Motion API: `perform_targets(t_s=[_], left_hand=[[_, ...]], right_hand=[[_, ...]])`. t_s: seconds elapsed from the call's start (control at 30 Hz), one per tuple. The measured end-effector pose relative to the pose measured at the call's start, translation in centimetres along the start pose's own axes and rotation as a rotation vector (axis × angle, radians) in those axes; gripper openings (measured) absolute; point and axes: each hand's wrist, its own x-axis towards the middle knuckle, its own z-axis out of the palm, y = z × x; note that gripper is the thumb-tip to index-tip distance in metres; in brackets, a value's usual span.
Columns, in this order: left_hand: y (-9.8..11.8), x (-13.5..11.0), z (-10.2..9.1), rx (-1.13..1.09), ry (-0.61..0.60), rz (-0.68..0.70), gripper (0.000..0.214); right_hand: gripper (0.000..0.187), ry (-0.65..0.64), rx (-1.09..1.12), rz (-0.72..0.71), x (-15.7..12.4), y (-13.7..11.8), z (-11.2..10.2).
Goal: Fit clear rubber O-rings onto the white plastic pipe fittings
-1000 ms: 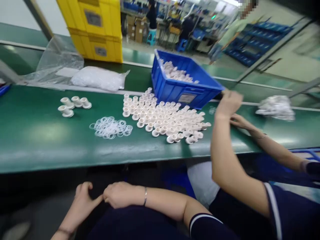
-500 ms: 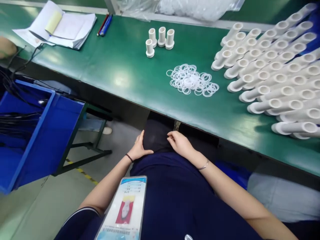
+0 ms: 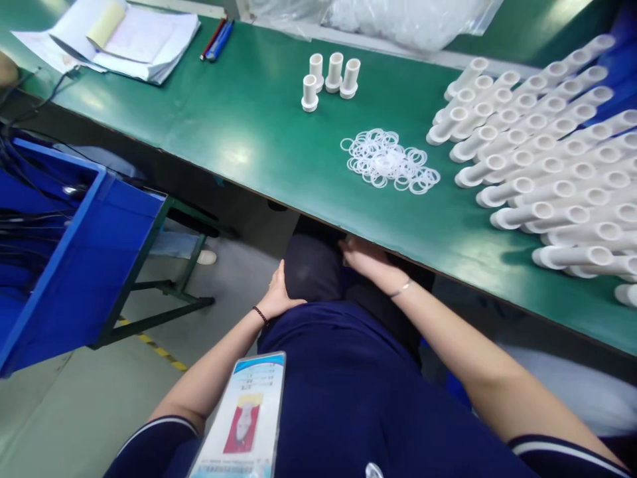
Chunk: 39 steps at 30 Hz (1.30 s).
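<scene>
Nearest the camera, I have the left hand (image 3: 279, 295) spread on the thigh (image 3: 311, 269), apart from the right hand (image 3: 365, 255), just below the edge of the surface (image 3: 259, 153); I cannot tell its grip. Beyond lie piled white rings (image 3: 387, 162), then four upright white tubes (image 3: 335, 74).

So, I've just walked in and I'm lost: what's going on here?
Neither hand is handling the parts on the green bench. The left hand rests on the thigh; the right is at the bench edge, its grip unclear. A pile of white rings lies between four white tubes and many more tubes in rows.
</scene>
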Motion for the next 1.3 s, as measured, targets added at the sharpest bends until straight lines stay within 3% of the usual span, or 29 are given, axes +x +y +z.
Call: perform_targets(t_s=[0.03, 0.13, 0.17, 0.2, 0.27, 0.33, 0.37, 0.47, 0.63, 0.77, 0.9, 1.07, 1.2, 1.3], left_hand=[[0.0, 0.1, 0.0, 0.006, -0.007, -0.009, 0.136], [0.0, 0.0, -0.3, 0.018, -0.039, 0.000, 0.133], [0.0, -0.2, -0.5, 0.018, -0.049, 0.013, 0.132], [0.1, -0.4, -0.6, 0.019, -0.055, 0.030, 0.129], [0.4, -0.8, -0.8, 0.024, -0.036, 0.067, 0.119], [0.9, -0.9, -0.8, 0.026, 0.064, 0.099, 0.095], [1.1, -0.8, -0.7, 0.030, 0.138, 0.116, 0.081], [2.0, -0.2, -0.5, 0.077, 0.310, 0.162, 0.056], [2.7, 0.3, -0.6, 0.181, 0.331, 0.210, 0.068], [3.2, -0.2, -0.6, 0.205, 0.325, 0.224, 0.068], [4.2, -0.5, -0.6, 0.179, 0.281, 0.241, 0.053], [5.9, 0.8, -0.9, 0.135, 0.191, 0.112, 0.047], [7.3, 2.8, -0.9, 0.224, 0.199, 0.064, 0.053], [7.7, 4.2, -1.1, 0.259, 0.172, 0.039, 0.043]], right_hand=[[0.047, -0.020, -0.021, -0.071, -0.4, -0.7, 1.1], [0.044, -0.270, -0.133, -0.584, -0.9, -1.4, 3.8], [0.045, -0.239, -0.191, -0.552, -0.8, -0.9, 4.0], [0.045, -0.147, -0.242, -0.420, -0.7, -0.2, 3.7], [0.040, 0.097, -0.310, -0.002, -0.6, 1.4, 2.5], [0.033, 0.223, -0.321, 0.280, -1.2, 2.0, 1.3], [0.030, 0.223, -0.308, 0.333, -1.6, 1.7, 1.0], [0.028, 0.085, -0.214, 0.299, -3.1, -0.9, 2.0], [0.030, -0.082, -0.220, 0.227, -3.1, -4.4, 4.6], [0.022, -0.128, -0.044, 0.146, -2.7, -3.8, 4.2], [0.026, -0.129, 0.263, 0.110, -3.4, -2.7, 4.1], [0.033, -0.097, 0.572, 0.159, -4.0, -1.5, 5.1], [0.034, -0.087, 0.617, 0.173, -4.0, -0.9, 5.3], [0.033, -0.084, 0.606, 0.184, -4.0, -0.8, 5.2]])
